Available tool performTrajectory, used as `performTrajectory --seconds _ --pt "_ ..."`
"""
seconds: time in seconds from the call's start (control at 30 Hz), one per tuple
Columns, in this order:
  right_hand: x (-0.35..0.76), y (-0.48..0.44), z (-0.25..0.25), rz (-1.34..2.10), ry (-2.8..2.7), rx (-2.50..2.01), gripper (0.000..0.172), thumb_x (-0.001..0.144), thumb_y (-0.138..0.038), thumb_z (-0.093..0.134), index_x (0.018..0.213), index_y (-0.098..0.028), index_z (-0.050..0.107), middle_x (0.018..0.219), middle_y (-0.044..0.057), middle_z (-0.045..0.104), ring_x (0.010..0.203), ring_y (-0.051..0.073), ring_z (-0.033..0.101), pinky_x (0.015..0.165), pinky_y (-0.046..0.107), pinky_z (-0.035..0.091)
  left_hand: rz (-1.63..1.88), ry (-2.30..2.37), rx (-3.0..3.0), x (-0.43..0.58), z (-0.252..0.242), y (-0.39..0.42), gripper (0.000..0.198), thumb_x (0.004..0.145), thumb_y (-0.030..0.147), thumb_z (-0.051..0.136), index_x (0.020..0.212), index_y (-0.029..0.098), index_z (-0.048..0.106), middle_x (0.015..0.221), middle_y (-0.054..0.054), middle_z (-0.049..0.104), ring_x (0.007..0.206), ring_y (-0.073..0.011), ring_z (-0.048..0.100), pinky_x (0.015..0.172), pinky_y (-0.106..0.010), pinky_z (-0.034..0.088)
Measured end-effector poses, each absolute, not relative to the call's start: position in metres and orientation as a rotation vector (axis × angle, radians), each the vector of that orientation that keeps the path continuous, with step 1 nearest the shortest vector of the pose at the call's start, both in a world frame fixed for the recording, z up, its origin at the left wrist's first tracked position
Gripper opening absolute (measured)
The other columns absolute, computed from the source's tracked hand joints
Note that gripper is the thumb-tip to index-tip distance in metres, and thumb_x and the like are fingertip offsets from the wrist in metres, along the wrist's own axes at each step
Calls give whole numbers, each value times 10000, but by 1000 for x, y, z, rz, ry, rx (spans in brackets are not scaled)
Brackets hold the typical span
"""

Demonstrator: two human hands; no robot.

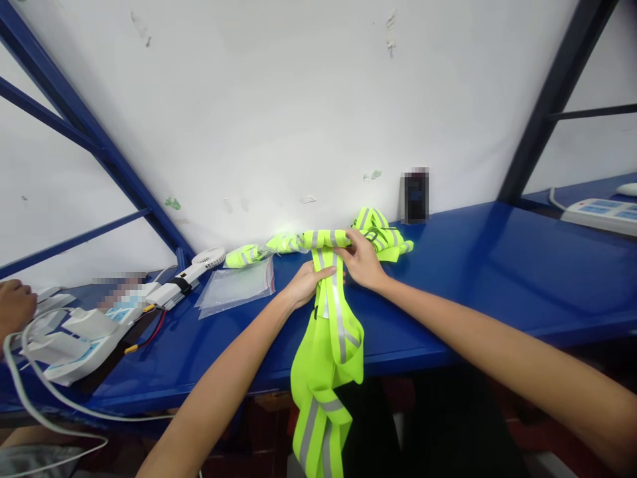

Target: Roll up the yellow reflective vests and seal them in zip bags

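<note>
1. Fluorescent yellow-green fabric with grey reflective bands: a safety vest (pixel 328 345), gathered at the top on the blue table (pixel 497 265), lower part draped over the table's front edge and hanging below it.
2. Soft and light by the look of it, limp, likely to slump and slide; best gripped at the bunched band near the table edge.
3. Left hand (pixel 304 284) pinched around the vest's gathered strip, just in from the table's front edge.
4. Right hand (pixel 362 260) closed on the same strip slightly further in, touching the fabric.
5. More folded vests (pixel 383 232) at the table's back, against the wall.
6. Clear plastic bags (pixel 236 287) left of the vest; white handheld fan (pixel 192 272) beyond them.
7. Another person's hand (pixel 14 302) at the table's far left, beside white devices (pixel 74 338).
8. White power strip (pixel 602 214) at the table's far right.
</note>
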State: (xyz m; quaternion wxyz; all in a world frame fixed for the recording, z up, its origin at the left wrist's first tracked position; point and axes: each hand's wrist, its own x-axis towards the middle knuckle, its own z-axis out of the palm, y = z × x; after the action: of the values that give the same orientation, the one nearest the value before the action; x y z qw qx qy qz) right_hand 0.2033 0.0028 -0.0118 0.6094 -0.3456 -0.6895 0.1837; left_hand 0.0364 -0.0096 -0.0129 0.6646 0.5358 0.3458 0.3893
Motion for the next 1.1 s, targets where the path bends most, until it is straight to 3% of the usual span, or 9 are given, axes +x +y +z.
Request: performTrajectory --seconds 0.17,0.33,0.47,0.67,0.87,1.1 --pt "205 -3 -6 482 -1701 -667 453 854 -137 468 1277 -254 581 1266 77 583 1121 252 577 903 403 517 920 821 1188 35 -15 -7 303 682 274 815 906 92 722 828 -124 743 742 -239 698 831 -404 534" --pt "207 -2 -7 470 -1712 -707 366 819 -89 470 1047 -237 714 1177 93 572 1058 236 605 853 392 533 981 815 1109 38 -11 -10 394 668 189 805 1041 132 692 827 -94 743 718 -231 700 807 -415 548" --pt "208 -2 -8 420 -1752 -734 317 835 -142 520 1074 -225 710 1190 103 570 1033 242 616 847 407 536 970 812 1045 38 -10 -9 340 690 163 767 1017 110 693 816 -107 742 686 -218 701 766 -385 563" --pt "210 -8 -5 508 -1993 -659 452 866 -334 622 1311 -262 586 1427 111 475 1280 299 501 1019 483 457 1088 913 955 31 -13 0 380 666 84 705 1045 116 688 793 -92 748 721 -259 721 766 -410 576" --pt "212 -1 -5 673 -1936 -622 425 863 -315 643 1283 -253 621 1437 94 510 1294 281 517 1054 468 450 1096 841 1043 28 -9 -5 408 674 135 742 1075 105 670 855 -119 752 769 -281 727 777 -415 571" --pt "221 1 -2 403 -1969 -686 390 853 -287 647 1242 -260 659 1420 91 531 1298 306 510 1098 519 392 1025 622 1074 31 -3 -12 512 754 387 745 1174 116 636 1007 -139 739 970 -312 700 899 -433 546"
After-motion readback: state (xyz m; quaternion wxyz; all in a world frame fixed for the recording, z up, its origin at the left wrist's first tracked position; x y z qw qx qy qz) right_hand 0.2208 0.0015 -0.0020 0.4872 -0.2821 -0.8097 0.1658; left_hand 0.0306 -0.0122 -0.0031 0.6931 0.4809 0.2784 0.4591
